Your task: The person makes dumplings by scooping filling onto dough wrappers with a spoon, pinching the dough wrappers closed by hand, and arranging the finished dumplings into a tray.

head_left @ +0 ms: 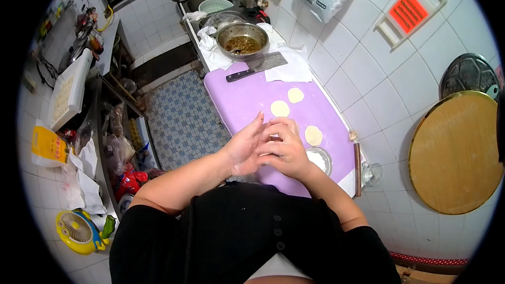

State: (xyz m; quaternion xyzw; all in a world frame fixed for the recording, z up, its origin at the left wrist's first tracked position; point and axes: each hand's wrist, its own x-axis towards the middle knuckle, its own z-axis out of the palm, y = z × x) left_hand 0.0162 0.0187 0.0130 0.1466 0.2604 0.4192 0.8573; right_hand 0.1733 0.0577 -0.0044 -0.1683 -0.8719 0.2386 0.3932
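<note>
My left hand (pixel 243 149) and my right hand (pixel 284 150) meet in front of my chest, above the near part of a purple mat (pixel 231 89). The left palm is turned up with its fingers apart. Over it the right hand's fingers are curved and spread, touching or nearly touching it. Nothing shows between them. Beyond the hands lie flat round dough pieces (pixel 280 108), (pixel 295 95) and, to the right, another dough round (pixel 313 135). A bowl of white flour (pixel 319 160) stands beside the right wrist, partly hidden by it.
A cleaver (pixel 271 62) lies across the mat's far end, before a metal bowl of brown filling (pixel 242 40). At the mat's right edge is a rolling pin (pixel 357 170), near a glass (pixel 373 174). A round wooden board (pixel 456 152) leans against the wall.
</note>
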